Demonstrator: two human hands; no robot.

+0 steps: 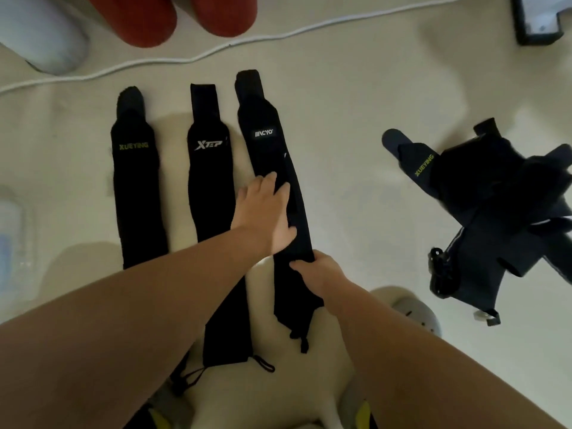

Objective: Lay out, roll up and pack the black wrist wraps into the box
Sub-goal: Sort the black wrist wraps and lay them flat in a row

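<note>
Three black wrist wraps lie flat side by side on the pale surface: one marked XUEYING [137, 187] at the left, one marked XTEP [212, 187] in the middle, and a third with a white label [272, 150] at the right. My left hand [266, 212] presses flat on the third wrap with straight fingers. My right hand [315, 269] holds the same wrap lower down, fingers on its right edge. A tangled heap of more black wraps [489, 212] lies at the right. The black box [538, 20] sits at the top right corner.
A white cable [216, 51] runs across the surface beyond the wraps. Two red rounded shapes [173, 17] and a pale grey cylinder [40, 35] stand at the top left. A translucent object [12, 230] is at the left edge.
</note>
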